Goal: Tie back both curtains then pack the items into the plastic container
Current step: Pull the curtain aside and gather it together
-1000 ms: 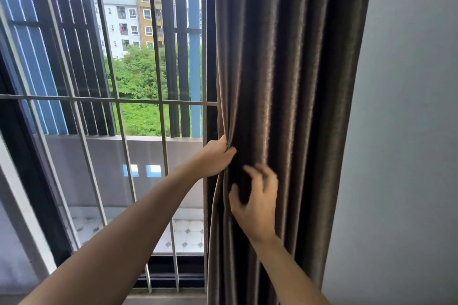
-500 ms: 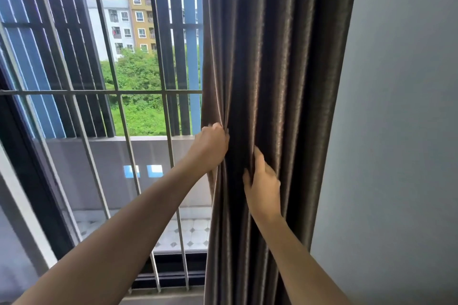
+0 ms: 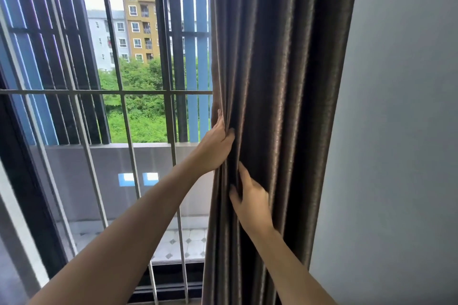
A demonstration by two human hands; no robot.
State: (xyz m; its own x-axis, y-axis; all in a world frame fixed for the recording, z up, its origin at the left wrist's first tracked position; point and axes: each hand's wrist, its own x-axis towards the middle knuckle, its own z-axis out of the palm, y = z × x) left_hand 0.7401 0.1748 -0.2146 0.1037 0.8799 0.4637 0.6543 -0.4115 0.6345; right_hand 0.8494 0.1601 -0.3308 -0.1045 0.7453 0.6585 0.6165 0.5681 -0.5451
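A dark brown-grey curtain [image 3: 280, 82] hangs in tight folds on the right side of the window, pushed against the wall. My left hand [image 3: 215, 148] grips its left edge, fingers wrapped round the outer folds. A little lower, my right hand [image 3: 250, 198] lies on the front of the folds with the fingers spread and slightly blurred, some of them tucked into a fold. No tie-back and no plastic container are in view.
A window with grey metal bars [image 3: 119, 93] fills the left half, with a balcony wall [image 3: 104, 168] and buildings beyond. A plain grey wall [image 3: 401, 131] stands right of the curtain. A dark window frame [image 3: 22, 181] runs down the far left.
Both hands have gathered the curtain's folds closer. My right hand has shifted from flat on the fabric to lower on the folds, and my left hand has tightened on the edge.
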